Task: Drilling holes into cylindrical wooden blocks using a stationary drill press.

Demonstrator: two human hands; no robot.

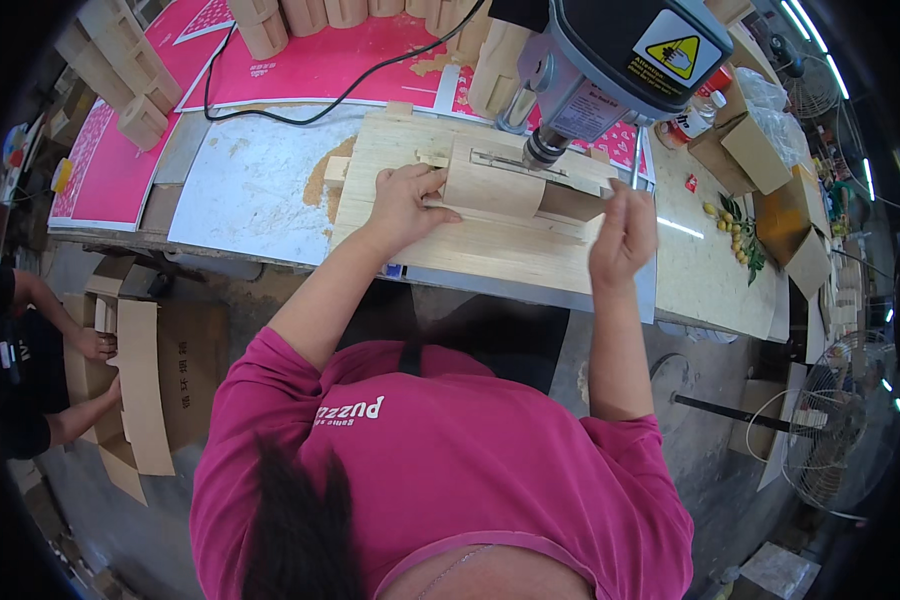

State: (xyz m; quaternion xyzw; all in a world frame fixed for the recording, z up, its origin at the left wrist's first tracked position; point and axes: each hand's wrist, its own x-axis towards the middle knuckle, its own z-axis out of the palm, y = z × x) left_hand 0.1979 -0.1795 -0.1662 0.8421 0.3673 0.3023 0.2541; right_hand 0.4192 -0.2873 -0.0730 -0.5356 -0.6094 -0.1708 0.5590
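A pale wooden block (495, 190) with a curved face and a narrow slot along its top lies on a flat wooden board (390, 215). My left hand (408, 208) grips its left end, thumb toward me and fingers behind. Over the slot stands the chuck (544, 148) of a drill press (610, 70); whether a bit touches the wood I cannot make out. My right hand (625, 232) is closed at the lower end of the press's thin metal lever (638, 155), close to the block's right end. Its fingers partly hide the contact.
Several wooden pieces (260, 35) stand behind on pink printed sheets (370, 85). A black cable (370, 70) crosses the table. Yellow fruit (740, 240), a bottle (692, 118) and cardboard boxes (755, 155) are at right. Lower left, another person's hands (98, 345) hold a carton (145, 390).
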